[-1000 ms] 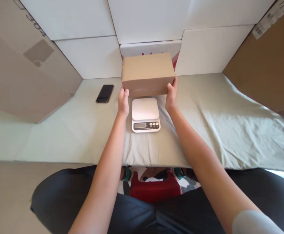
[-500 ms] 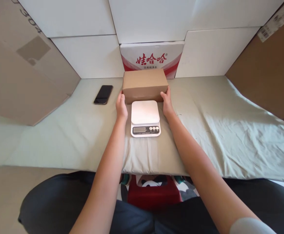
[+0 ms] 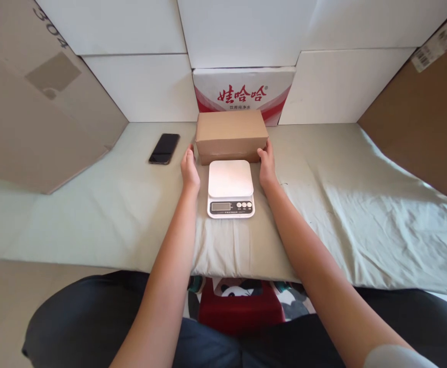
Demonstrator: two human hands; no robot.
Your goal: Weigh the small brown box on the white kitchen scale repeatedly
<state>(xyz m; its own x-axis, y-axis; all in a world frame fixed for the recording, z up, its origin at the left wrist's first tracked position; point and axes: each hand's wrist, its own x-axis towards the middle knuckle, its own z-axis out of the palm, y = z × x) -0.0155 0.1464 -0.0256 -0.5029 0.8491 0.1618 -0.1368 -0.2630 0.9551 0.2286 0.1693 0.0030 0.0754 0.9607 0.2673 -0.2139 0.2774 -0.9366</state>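
A plain brown cardboard box [image 3: 231, 134] rests on the cloth-covered table [image 3: 323, 204], just behind a small white digital scale [image 3: 230, 188]. My left hand [image 3: 190, 167] is against the box's lower left corner. My right hand [image 3: 267, 164] presses its lower right corner, so both hands hold the box from the sides. The scale's platform is bare and sits between my wrists.
A black phone [image 3: 164, 148] lies flat to the left of the box. A red-and-white printed carton [image 3: 244, 92] stands behind the box against white panels. Large brown cardboard sheets [image 3: 35, 102] lean at both sides. My dark-trousered lap is below the table edge.
The box came down from above the scale and moved back onto the cloth behind it. Both hands lowered with it and stay at its sides.
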